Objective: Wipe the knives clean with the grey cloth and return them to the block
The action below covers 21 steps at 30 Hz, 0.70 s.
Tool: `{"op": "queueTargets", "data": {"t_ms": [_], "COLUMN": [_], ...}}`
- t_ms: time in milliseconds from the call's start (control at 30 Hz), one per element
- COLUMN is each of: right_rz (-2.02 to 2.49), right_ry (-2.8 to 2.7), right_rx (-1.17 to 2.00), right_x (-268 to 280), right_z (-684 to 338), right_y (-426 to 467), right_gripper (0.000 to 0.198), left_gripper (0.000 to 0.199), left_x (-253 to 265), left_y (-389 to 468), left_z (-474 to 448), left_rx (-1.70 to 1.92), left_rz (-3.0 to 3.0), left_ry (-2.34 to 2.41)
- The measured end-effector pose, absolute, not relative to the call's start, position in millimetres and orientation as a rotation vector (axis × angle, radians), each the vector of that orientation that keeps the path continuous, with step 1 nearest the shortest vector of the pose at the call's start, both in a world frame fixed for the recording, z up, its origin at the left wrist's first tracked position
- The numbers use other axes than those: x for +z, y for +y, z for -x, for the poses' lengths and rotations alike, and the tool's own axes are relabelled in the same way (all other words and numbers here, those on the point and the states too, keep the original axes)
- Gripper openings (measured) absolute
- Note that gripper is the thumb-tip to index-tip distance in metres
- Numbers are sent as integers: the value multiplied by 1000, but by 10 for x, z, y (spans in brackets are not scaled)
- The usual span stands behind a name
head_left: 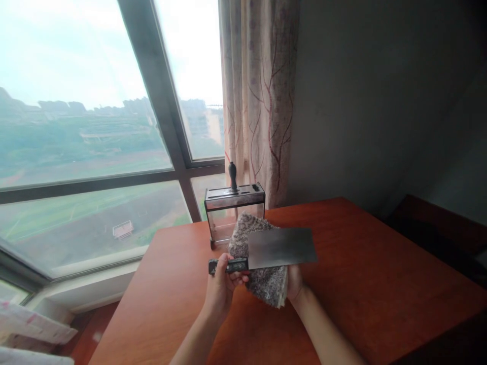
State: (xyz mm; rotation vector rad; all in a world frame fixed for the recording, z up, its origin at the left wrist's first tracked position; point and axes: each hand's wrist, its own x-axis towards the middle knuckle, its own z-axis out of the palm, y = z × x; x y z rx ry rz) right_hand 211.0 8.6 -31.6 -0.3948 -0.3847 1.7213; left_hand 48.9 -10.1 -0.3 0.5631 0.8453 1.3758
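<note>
Over the red table (361, 284), left hand (222, 281) grips cleaver (281, 247); right hand (293, 283), mostly hidden, seemingly clutches cloth (262, 284).

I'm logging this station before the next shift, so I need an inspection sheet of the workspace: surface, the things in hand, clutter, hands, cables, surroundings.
Surface: reddish-brown wooden table, smooth.
Things in hand: cleaver held level, blade flat against a speckled grey cloth.
Clutter: clear knife block at the table's far edge, one black handle standing up from its slots.
Hands: left hand has its grip closed on the cleaver's handle; right hand is behind the cloth, holding it against the blade.
Cables: nothing seen.
Surroundings: large window on the left, patterned curtain, grey wall.
</note>
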Motion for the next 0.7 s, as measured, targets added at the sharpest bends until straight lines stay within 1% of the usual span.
{"op": "queueTargets", "data": {"t_ms": [167,367,500,700], "right_rz": [413,376,384,366], "right_ry": [-408,-420,-386,-250], "right_rx": [1714,1834,1847,1667], "right_x": [-226,-220,-204,-172], "right_z": [-2165,-2209,-2251,-2479], "right_y": [84,48,85,146], "right_gripper": [32,31,30,29], "left_gripper": [31,31,29,26], "left_x": [10,23,11,-5], "left_y": [-68,-31,-20,1], "left_z": [-450,-403,-385,-363], "left_rx": [1397,1407,1408,1419], "left_rz": [-589,-574,-557,-499], "left_ry": [826,792,796,818]}}
